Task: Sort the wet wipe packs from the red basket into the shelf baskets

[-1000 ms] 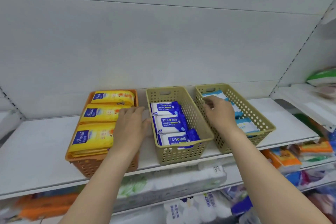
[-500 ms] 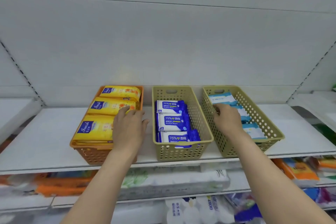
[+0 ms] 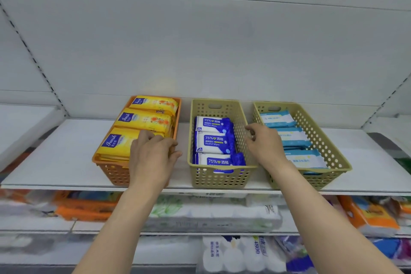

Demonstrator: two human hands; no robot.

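Your left hand (image 3: 153, 158) resting on the orange basket (image 3: 111, 173) rim, fingers relaxed, holding nothing, your right hand (image 3: 265, 144) over the right olive basket (image 3: 329, 140), fingers loosely curled, empty.

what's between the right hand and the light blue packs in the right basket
Only the right basket's near side wall. The right hand sits at that rim, beside the light blue packs; the basket is open on top, nothing covering them.

Perforated matt plastic baskets (image 3: 222, 178) hold glossy film-wrapped wipe packs (image 3: 213, 142) on a smooth white shelf (image 3: 55, 158).
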